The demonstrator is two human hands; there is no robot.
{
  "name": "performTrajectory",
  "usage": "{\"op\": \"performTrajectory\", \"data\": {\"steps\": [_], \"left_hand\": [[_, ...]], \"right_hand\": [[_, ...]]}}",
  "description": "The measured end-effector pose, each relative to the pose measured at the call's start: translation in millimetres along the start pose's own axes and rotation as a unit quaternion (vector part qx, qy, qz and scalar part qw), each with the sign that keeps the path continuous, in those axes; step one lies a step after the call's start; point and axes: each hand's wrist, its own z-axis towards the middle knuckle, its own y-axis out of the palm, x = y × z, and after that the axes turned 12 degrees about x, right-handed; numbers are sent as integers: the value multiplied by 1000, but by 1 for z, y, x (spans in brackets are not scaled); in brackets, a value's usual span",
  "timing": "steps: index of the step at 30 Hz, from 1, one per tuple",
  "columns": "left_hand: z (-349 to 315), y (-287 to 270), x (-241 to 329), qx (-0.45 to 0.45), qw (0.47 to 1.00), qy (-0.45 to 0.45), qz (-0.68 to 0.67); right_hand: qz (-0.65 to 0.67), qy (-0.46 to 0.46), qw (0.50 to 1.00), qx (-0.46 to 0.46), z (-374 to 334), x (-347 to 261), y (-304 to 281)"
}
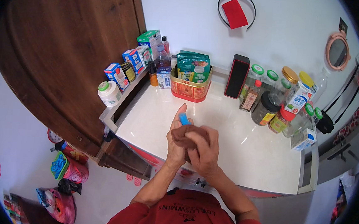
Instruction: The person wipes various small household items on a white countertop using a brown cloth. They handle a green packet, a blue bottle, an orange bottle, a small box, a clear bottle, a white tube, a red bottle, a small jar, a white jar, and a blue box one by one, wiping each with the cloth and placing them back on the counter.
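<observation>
While I watch through the head camera, the right hand (206, 150) pinches a brown cloth (186, 136) in curled fingers, over the left palm. Against the fingers of the left hand (175, 150) lies a small blue object (184, 119), though I cannot tell how firmly they close, the cloth hiding part. Both hands are above the white tabletop (243, 158), near the red-and-gold tin (189, 90).
</observation>
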Motion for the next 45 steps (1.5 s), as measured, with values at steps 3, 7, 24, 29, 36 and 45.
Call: {"op": "performTrajectory", "data": {"steps": [3, 7, 24, 29, 36, 45], "left_hand": [[-2, 5, 0, -1, 998, 29, 49], [0, 8, 10, -6, 995, 76, 65], [-11, -5, 21, -73, 893, 217, 386], [-9, -11, 25, -39, 803, 216, 554], [-7, -22, 40, -134, 759, 240, 590], [-7, -13, 17, -131, 956, 31, 261]], "right_hand": [[17, 58, 998, 8, 25, -8, 2], [118, 183, 976, -12, 39, 1, 5], [145, 231, 959, -70, 39, 12, -5], [201, 426, 882, -11, 56, 0, -8], [-35, 127, 957, -259, 69, 15, -33], [404, 509, 760, 8, 48, 7, -13]]}}
